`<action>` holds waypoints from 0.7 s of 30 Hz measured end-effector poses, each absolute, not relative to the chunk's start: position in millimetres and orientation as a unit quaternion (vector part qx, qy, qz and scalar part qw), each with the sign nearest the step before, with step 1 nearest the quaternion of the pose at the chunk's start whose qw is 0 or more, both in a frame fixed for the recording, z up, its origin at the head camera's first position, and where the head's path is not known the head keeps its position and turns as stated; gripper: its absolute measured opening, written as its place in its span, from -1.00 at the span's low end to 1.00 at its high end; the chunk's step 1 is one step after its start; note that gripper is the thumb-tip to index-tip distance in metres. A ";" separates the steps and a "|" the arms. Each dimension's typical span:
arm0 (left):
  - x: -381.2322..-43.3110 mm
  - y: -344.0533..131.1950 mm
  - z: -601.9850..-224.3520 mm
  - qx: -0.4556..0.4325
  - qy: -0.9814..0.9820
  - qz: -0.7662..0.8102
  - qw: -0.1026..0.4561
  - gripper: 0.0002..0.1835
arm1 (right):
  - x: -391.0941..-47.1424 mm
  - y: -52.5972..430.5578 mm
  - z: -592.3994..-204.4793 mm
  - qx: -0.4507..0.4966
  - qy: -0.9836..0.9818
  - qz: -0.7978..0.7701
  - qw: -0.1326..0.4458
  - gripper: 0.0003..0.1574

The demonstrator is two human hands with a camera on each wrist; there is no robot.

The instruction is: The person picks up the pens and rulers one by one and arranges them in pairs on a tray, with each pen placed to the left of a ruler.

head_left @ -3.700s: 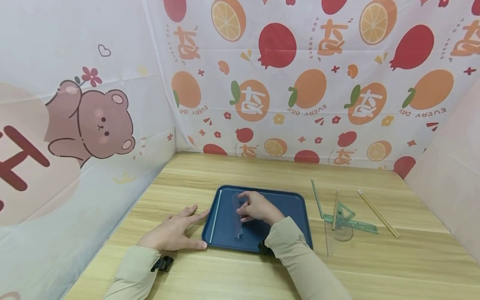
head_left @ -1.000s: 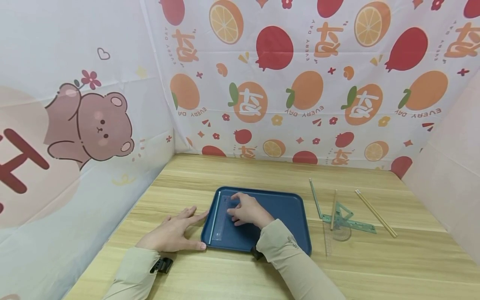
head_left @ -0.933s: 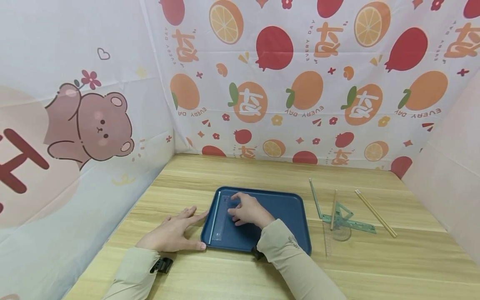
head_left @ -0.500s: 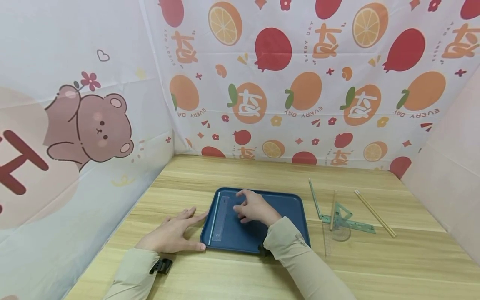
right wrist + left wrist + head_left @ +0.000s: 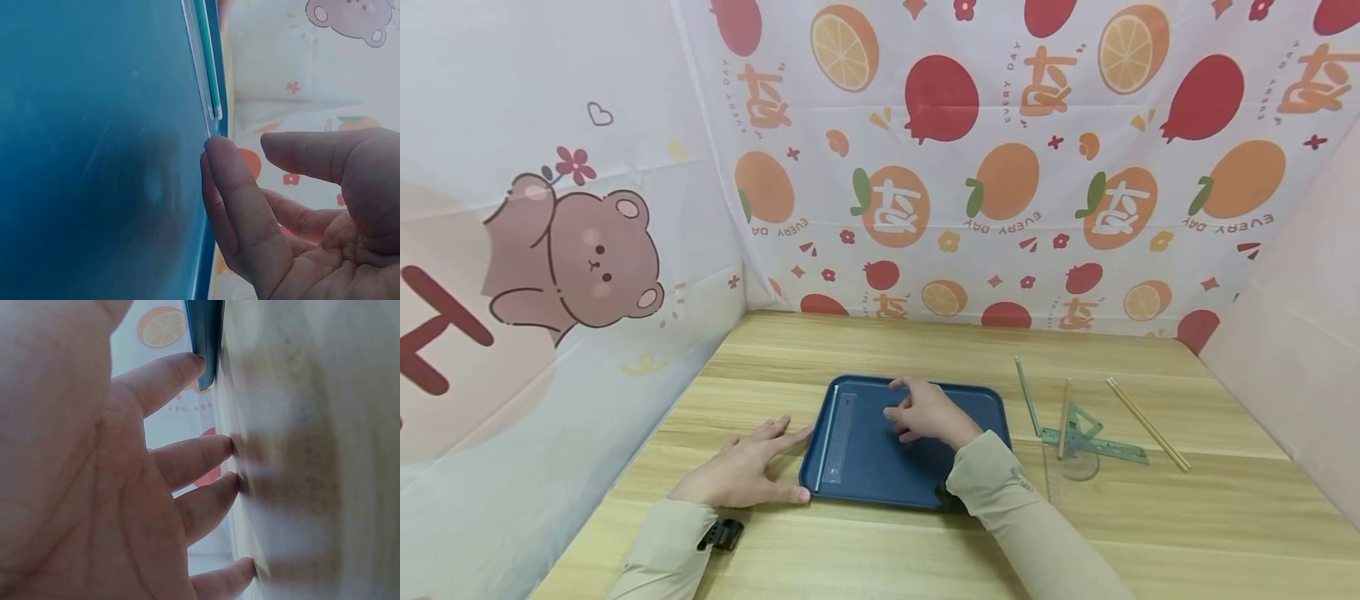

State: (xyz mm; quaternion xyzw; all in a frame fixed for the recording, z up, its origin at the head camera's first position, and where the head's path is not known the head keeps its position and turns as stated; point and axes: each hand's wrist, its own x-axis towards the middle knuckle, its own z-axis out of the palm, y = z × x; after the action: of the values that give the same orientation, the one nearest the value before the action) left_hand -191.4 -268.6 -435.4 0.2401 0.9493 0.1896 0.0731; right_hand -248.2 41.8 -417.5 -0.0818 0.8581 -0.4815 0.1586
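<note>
My left hand (image 5: pixel 741 468) is spread at the left side of the blue tray (image 5: pixel 880 492), its thumb and index fingertip at the rim. In the left wrist view, the other fingertips of that hand rest on the table. Over the middle of the tray hovers my right hand (image 5: pixel 931 412), loosely bent and holding nothing. A green pencil (image 5: pixel 827 437) lies along the tray's left edge, its white eraser end at the back. Right beside it lies a clear ruler (image 5: pixel 844 440), flat and parallel to the pencil; the right wrist view shows both side by side.
Right of the tray on the wooden table lie another green pencil (image 5: pixel 1028 396), a single plain pencil (image 5: pixel 1064 417), a pair of plain pencils (image 5: pixel 1147 423), a green ruler (image 5: pixel 1123 451), a green set square (image 5: pixel 1092 423), a clear protractor (image 5: pixel 1081 465) and another clear ruler (image 5: pixel 1053 479).
The right hand has laid the clear ruler beside the green pencil, let go and drawn away to the right. The left hand has stayed at the tray's edge.
</note>
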 end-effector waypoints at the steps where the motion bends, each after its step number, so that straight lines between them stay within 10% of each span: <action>1: -191.3 -268.6 -435.4 0.240 0.949 0.190 0.073 0.14 | -248.1 43.9 -417.4 -0.081 0.859 -0.480 0.158 -0.32; 21: -188.4 -268.9 -433.4 0.240 0.949 0.190 0.072 0.13 | -245.4 74.8 -422.2 -0.072 0.860 -0.484 0.142 -0.34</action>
State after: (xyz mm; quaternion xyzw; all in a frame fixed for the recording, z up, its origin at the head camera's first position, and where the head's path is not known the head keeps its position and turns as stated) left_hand -188.4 -268.9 -433.4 0.2402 0.9493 0.1898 0.0715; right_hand -245.4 74.8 -422.2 -0.0721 0.8603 -0.4844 0.1419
